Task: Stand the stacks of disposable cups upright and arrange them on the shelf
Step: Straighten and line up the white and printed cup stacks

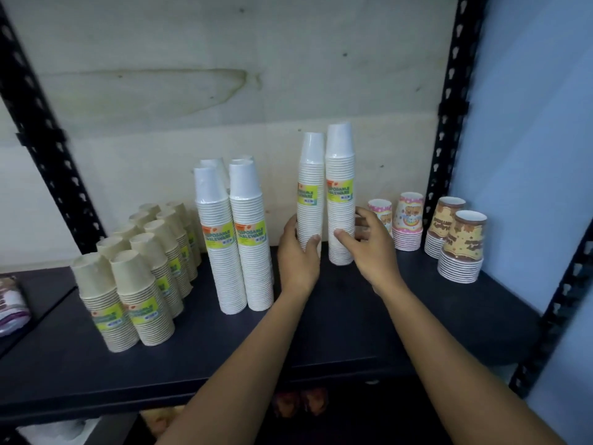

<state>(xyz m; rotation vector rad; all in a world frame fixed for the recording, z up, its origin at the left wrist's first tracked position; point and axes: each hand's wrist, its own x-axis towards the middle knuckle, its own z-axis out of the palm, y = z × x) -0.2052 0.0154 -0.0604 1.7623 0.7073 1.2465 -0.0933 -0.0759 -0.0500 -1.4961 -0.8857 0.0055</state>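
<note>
Two white stacks (340, 200) stand upright mid-frame on the shelf (321, 332); left hand (296, 256) and right hand (370, 247) fingers (313, 244) curl round one each, low. Light, tippy, slick wrap: grip low

White cup stacks are six in all: a group of four (237, 239), with two in front and two behind them that show only their tops, and two more at the right side, the left held stack (309, 194) and the right held stack (340, 187). There are two grips: the left grip (298, 258) holds the first and the right grip (372, 248) holds the second. The beige cup stacks (144, 268) stand in two rows; I count about ten, but the back ones are partly hidden. The pink patterned stacks (407, 220) are two, and the brown patterned stacks (462, 242) are two. One purple packet (11, 303) is at the left edge of the one shelf (353, 316).
</note>
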